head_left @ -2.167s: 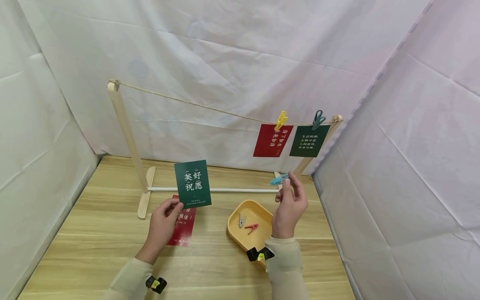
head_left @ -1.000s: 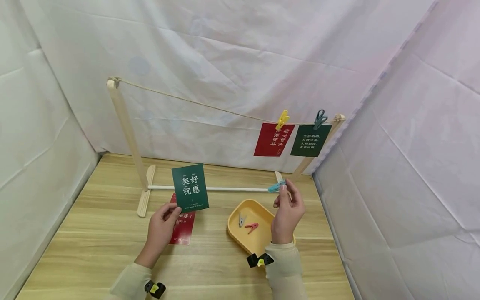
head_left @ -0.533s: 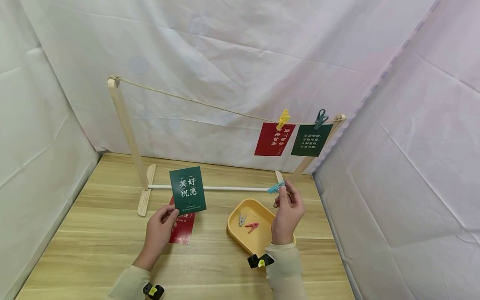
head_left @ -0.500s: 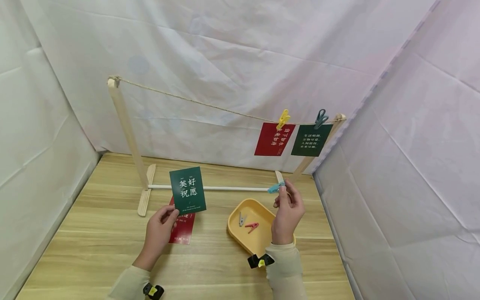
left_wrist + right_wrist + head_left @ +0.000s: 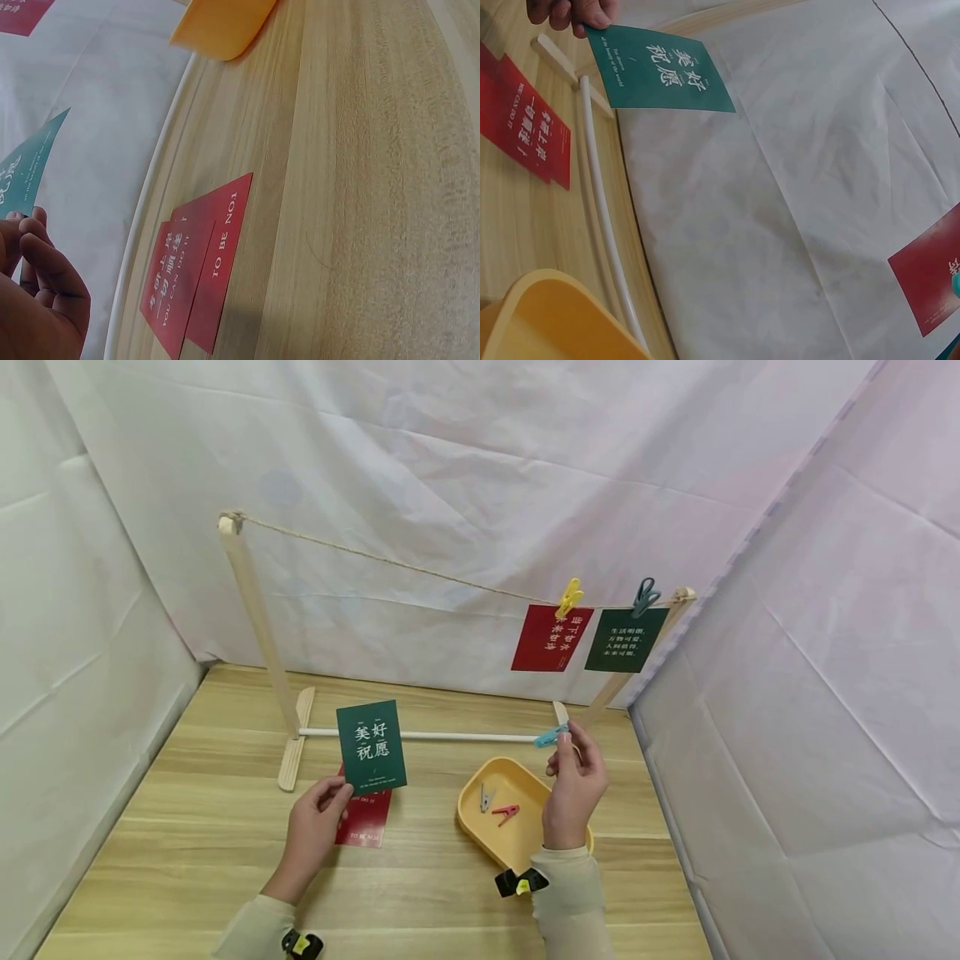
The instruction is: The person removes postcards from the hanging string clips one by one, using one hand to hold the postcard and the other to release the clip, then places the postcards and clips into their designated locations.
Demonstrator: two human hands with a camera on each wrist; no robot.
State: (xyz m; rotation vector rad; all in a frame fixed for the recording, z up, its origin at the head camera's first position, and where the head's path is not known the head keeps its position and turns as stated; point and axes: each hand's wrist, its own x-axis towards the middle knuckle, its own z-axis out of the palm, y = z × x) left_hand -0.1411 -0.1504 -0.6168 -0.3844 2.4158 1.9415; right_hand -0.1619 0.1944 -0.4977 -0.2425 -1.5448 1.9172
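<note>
My left hand (image 5: 311, 822) pinches a green card (image 5: 371, 747) by its lower left corner, its white lettering facing me. Under it, two overlapping red cards (image 5: 184, 274) lie on the table. With thumb and fingertips, my right hand (image 5: 576, 797) holds a light blue clothespin (image 5: 550, 737) above the yellow tray (image 5: 516, 852). In that tray lie a grey clothespin (image 5: 486, 798) and a pinkish-red clothespin (image 5: 506, 814). Behind, a red card (image 5: 551, 639) hangs from the string by a yellow clothespin (image 5: 569, 598), beside another green card (image 5: 628, 642) under a dark teal clothespin (image 5: 645, 597).
A string (image 5: 390, 561) slopes between the left wooden post (image 5: 258, 618) and the shorter-looking right post (image 5: 609, 689). A white rod (image 5: 465, 737) joins their feet low over the wooden table (image 5: 420, 902). White cloth (image 5: 450, 460) encloses the back and sides.
The left hand has drifted down and slightly left with the green card. The right hand lowered a little with the blue clothespin, then stayed nearly still.
</note>
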